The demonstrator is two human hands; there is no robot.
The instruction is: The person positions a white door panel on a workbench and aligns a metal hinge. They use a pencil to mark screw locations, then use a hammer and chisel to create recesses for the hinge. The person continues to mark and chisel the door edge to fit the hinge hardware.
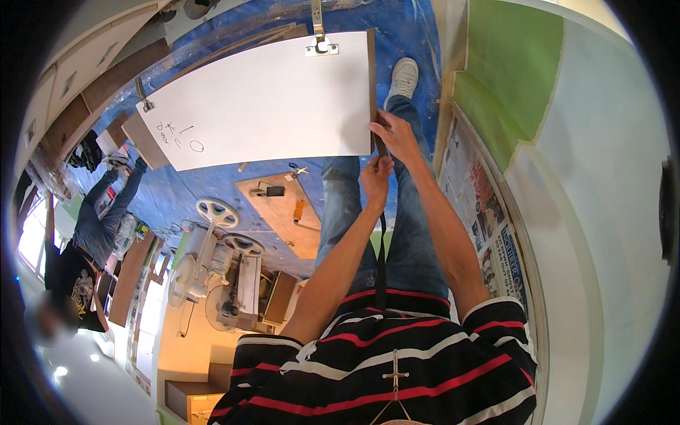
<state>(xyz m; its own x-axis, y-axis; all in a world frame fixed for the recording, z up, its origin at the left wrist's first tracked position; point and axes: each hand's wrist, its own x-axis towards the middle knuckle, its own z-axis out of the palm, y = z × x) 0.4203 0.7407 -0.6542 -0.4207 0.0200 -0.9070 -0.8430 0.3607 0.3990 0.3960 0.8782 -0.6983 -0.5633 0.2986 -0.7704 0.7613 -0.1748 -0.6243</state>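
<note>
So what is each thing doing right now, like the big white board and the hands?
White board: held on edge, hinge fitted at its far edge.
Dark strip: pressed along the board's right edge, loose end hanging down.
Left hand: pinching the strip.
Right hand: fingers on the board's edge.
Wooden panel: lying flat on the blue sheet.
Scissors: lying on the sheet.

Blue tarp covers the floor beside a green-patched wall.
</note>
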